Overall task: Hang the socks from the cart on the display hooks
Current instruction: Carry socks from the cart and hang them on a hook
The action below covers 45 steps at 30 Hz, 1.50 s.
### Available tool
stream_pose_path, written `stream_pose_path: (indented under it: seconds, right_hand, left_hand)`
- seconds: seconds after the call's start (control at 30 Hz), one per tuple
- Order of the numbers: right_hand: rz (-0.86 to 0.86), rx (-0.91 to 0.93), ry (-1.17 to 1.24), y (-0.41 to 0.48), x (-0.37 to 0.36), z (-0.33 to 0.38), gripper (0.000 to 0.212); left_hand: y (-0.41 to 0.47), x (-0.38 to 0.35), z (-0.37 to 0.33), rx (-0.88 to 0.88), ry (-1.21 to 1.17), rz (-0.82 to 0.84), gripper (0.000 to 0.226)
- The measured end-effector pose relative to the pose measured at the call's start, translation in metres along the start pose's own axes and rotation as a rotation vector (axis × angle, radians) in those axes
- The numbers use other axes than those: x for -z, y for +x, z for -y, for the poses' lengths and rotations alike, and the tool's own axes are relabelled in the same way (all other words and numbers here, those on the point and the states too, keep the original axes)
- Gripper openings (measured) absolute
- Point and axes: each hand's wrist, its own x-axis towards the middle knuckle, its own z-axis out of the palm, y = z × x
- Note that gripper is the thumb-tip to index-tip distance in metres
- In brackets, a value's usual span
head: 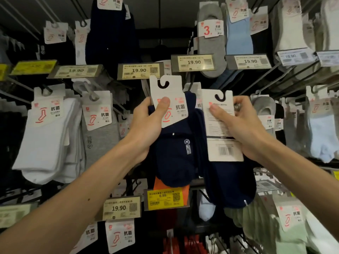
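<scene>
View from my head camera, facing a shop wall of hanging socks; both my arms reach up to its middle. My left hand (146, 125) grips a pair of navy cotton socks on a white printed card (174, 153), thumb pressed on the card's front, fingers curled behind; the card's hook-shaped cut-out stands free above my thumb, on no hook. My right hand (244, 125) pinches a second navy pair whose white card shows its barcode back (222, 129), thumb on the card, fingers behind; its cut-out is free too. The two packs are just beside each other, raised below a cream price label reading 19.90 (140, 70); the cart is out of view. Around them, dark metal display hooks (46, 88) carry white ribbed socks (45, 136) to the left and pale blue socks (319, 136) to the right. I judge this the hanging step, with both packs lifted and neither yet hung. Next, one cut-out must be lined up with a hook's tip and slid on; I cannot tell which hook is meant, as the space behind the packs is dark. The right pack likely needs turning to face front.
</scene>
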Motion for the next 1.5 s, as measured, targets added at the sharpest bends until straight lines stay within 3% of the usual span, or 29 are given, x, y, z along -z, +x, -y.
stream_pose_path:
  seconds: [0.1,0.4,0.6,0.77,1.03,1.3,1.5]
  right_hand:
    - [-0.028,-0.008,0.026,0.003,0.012,0.000,0.038]
    - [-0.048,-0.001,0.036,0.002,0.035,0.004,0.035]
    - [-0.044,-0.006,0.011,-0.001,0.047,0.002,0.033]
    - [-0.026,-0.003,0.040,0.004,0.049,0.006,0.035]
    - [-0.031,0.032,0.039,0.009,0.049,0.002,0.035]
    - [0.019,-0.001,0.055,0.008,0.049,-0.007,0.037]
    - [0.034,0.010,0.057,0.006,0.051,-0.007,0.036]
  left_hand:
    - [0.007,0.000,-0.002,-0.078,0.113,-0.018,0.012]
    - [0.012,-0.021,-0.008,-0.172,0.247,0.046,0.046]
    - [0.024,-0.033,0.001,-0.123,0.414,0.079,0.047]
    - [0.043,-0.045,-0.003,-0.192,0.440,0.110,0.055]
    - [0.057,-0.057,-0.012,-0.284,0.362,0.015,0.057]
    - [0.059,-0.073,-0.011,-0.370,0.538,-0.138,0.064]
    - [0.062,-0.071,0.002,-0.359,0.648,-0.162,0.076]
